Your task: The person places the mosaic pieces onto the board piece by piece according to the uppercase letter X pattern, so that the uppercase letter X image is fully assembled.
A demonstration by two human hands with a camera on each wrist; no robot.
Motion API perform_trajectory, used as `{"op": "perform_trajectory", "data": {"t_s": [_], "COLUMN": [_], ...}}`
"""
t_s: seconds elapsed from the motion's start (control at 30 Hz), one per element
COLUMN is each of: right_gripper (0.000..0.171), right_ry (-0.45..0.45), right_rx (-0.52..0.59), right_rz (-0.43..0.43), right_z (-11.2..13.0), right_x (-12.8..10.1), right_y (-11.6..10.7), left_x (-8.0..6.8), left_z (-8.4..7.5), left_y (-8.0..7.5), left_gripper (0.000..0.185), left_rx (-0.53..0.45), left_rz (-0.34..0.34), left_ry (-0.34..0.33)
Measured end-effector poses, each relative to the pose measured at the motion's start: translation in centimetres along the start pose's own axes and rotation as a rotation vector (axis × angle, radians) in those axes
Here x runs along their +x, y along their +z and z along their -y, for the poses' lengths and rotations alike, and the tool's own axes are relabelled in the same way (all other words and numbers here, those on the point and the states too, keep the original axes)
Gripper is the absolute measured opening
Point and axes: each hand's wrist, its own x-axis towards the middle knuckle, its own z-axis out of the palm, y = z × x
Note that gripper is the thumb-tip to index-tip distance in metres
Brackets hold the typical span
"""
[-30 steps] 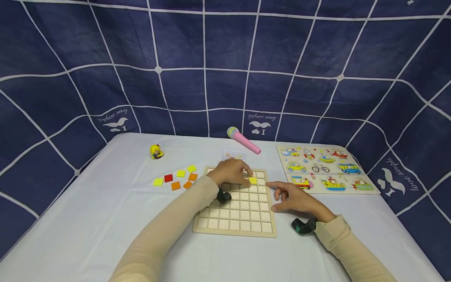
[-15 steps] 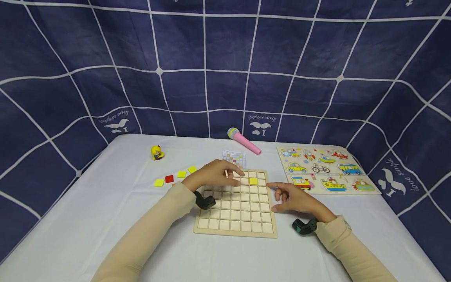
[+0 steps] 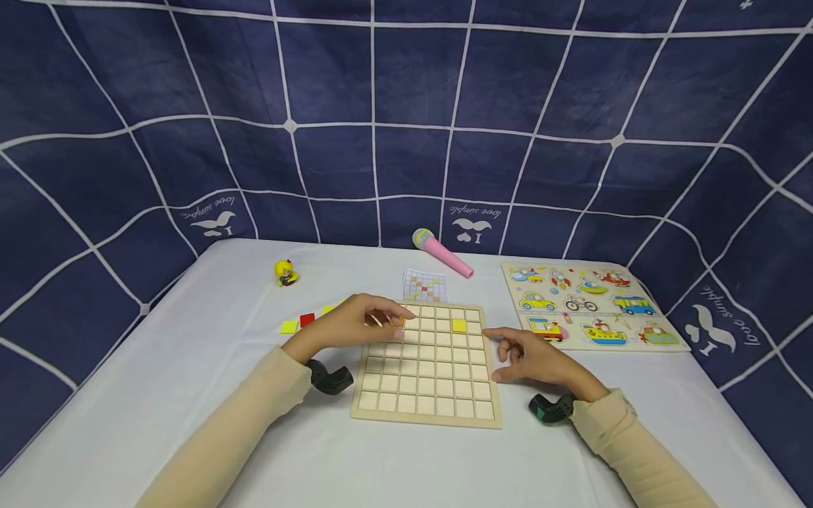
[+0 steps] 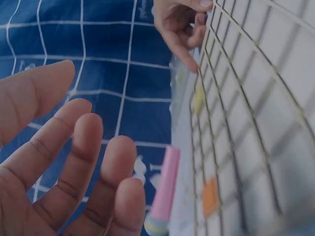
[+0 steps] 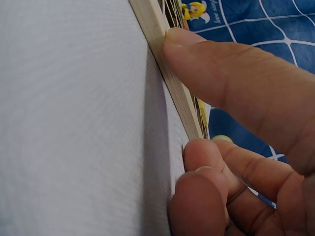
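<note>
My left hand [image 3: 356, 324] hovers over the far left part of the wooden grid board [image 3: 425, 421]. Its fingers [image 4: 86, 152] are relaxed and spread, with nothing between them. An orange square tile [image 4: 210, 196] sits on the grid; in the head view the fingers mostly cover it. A yellow square tile [image 3: 459, 325] lies in a cell toward the far right of the grid. Beside the board's right edge is my right hand [image 3: 533, 360], its thumb [image 5: 216, 73] and index fingertip against the wooden rim [image 5: 174, 83] and the other fingers loosely bent.
Left of the board lie a red tile [image 3: 307, 319] and yellow tiles [image 3: 288, 327], others hidden by the left hand. A printed pattern card [image 3: 424, 285], pink toy microphone [image 3: 444, 254] and small yellow-haired figurine [image 3: 285, 273] are farther back. A vehicle puzzle board [image 3: 587, 307] lies right.
My left hand has drawn back leftward from beside the yellow tile, which stays in its cell, to the far left part of the board. The right hand keeps its place at the right edge.
</note>
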Motion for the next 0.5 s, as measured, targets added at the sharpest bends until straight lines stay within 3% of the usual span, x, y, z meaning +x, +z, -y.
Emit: {"op": "perform_trajectory", "data": {"t_s": [0.27,0.5], "right_gripper": [0.08,0.081], "right_ry": [0.004,0.024], "right_rx": [-0.03,-0.035], "right_rz": [0.001,0.0], "right_z": [-0.1,-0.1], "right_x": [0.1,0.0], "right_y": [-0.2,-0.1], "left_x": [-3.3,-5.1], "left_z": [3.0,5.6], "left_y": [-2.2,-4.6], "left_gripper": [0.04,0.046], "left_rx": [-0.041,-0.083], "left_rz": [-0.043,-0.041], "left_ry": [-0.059,-0.181]}}
